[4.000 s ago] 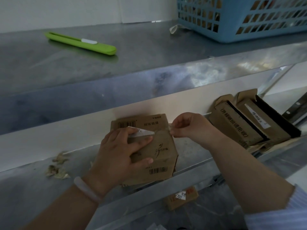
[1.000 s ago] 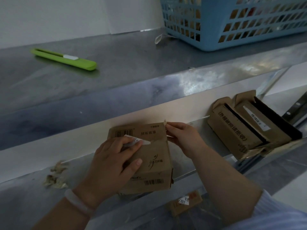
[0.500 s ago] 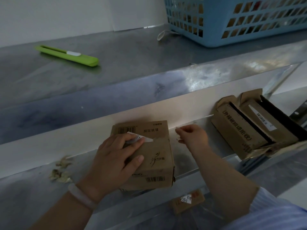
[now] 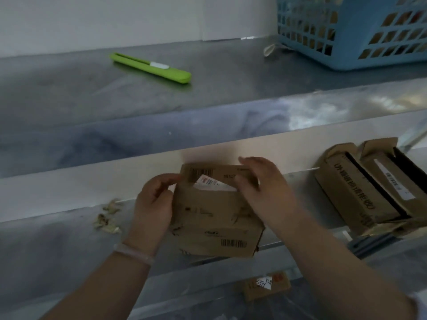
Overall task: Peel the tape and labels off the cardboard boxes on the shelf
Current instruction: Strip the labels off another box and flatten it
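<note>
A small brown cardboard box (image 4: 215, 220) with barcodes stands on the lower steel shelf (image 4: 53, 245). A white label (image 4: 212, 183) sticks out at the seam under its top flap. My left hand (image 4: 154, 204) grips the box's upper left corner, thumb and fingers curled round the flap edge. My right hand (image 4: 263, 188) grips the upper right corner, fingers over the top flap. The picture is blurred by motion.
Crumpled tape scraps (image 4: 107, 219) lie left of the box. Two opened cardboard boxes (image 4: 369, 188) lean at the right. On the upper shelf lie a green utility knife (image 4: 151, 68) and a blue plastic basket (image 4: 353, 28). Another labelled box (image 4: 265, 285) sits below.
My left hand slid from the box's top face to its left corner. My right hand came back from the right and took the right corner. The flap now stands lifted.
</note>
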The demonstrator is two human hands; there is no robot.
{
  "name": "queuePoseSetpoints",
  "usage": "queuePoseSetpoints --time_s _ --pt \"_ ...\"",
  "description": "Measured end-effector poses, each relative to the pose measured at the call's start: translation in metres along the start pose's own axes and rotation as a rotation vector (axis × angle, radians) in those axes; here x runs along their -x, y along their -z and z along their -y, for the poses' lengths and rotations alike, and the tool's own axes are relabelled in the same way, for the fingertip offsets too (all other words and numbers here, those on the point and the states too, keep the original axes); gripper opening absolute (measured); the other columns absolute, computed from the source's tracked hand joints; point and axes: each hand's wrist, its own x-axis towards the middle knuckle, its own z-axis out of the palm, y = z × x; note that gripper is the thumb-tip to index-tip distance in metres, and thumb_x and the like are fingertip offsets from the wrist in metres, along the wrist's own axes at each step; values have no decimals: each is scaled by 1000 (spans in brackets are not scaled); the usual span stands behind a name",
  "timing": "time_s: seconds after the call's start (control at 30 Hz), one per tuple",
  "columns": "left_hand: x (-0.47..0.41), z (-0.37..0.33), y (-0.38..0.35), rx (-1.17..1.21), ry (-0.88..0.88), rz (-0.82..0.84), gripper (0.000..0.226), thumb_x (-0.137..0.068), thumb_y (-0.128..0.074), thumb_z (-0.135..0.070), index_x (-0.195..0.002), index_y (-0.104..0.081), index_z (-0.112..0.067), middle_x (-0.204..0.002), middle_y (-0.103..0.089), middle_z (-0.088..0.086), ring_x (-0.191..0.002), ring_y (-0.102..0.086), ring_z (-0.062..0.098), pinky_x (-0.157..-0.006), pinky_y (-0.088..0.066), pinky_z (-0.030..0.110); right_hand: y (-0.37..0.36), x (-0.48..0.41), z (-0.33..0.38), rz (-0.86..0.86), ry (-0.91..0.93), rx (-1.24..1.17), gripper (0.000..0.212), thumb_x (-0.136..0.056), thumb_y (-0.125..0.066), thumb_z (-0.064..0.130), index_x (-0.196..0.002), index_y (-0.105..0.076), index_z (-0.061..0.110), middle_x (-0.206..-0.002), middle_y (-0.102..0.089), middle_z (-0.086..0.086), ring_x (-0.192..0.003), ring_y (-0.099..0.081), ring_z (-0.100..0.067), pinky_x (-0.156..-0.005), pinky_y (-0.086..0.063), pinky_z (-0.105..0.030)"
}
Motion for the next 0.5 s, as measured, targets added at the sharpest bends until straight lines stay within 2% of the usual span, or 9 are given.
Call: queuePoseSetpoints --time_s 0.07,0.13,0.2,0.27,0.33,0.43,0.5 --pt "6 5 6 -22 88 23 28 -94 -49 -8 -99 -66 -29 -106 -64 -10 -86 -57 -10 -66 -43 3 -9 9 16 162 175 212 61 -88 -37 61 -139 -50 30 -145 -45 7 -135 -36 -14 -112 -15 -23" --pt "19 11 16 -12 168 137 19 -96 -53 -31 -111 -65 -32 -107 -64 -17 -89 -59 -10 -68 -44 3 -15 11 18 295 194 378 75 -79 -17 71 -143 -40 40 -153 -33 11 -144 -22 -12 -118 -6 -37" --pt "34 13 27 -30 140 244 23 -88 -52 -46 -106 -65 -43 -99 -69 -23 -91 -61 -11 -70 -46 5 -14 9 15 340 173 425 79 -76 -8 72 -145 -34 43 -157 -26 13 -147 -13 -10 -119 -1 -41" --pt "45 10 33 -13 93 299 22 -86 -53 -39 -91 -70 -51 -90 -71 -26 -88 -64 -9 -70 -46 6 -14 9 15 337 211 484 79 -79 -5 68 -146 -35 41 -157 -27 9 -147 -16 -13 -119 -3 -43" --pt "50 8 36 1 86 274 33 -86 -59 -30 -77 -69 -60 -82 -71 -28 -82 -65 -9 -70 -47 7 -19 10 20 323 256 517 71 -86 -8 57 -145 -41 35 -154 -36 2 -145 -27 -21 -119 -11 -44" --pt "50 12 36 -5 122 168 36 -83 -69 -17 -69 -70 -50 -68 -69 -27 -70 -63 -13 -62 -44 4 -32 18 29 282 291 497 58 -91 -19 36 -140 -50 34 -145 -49 -4 -136 -41 -32 -115 -24 -48" --pt "53 14 36 -9 130 106 35 -81 -73 -12 -68 -68 -45 -63 -67 -26 -64 -61 -13 -59 -44 5 -38 21 31 224 286 499 54 -92 -22 37 -136 -53 34 -142 -52 -4 -134 -43 -33 -114 -28 -49"
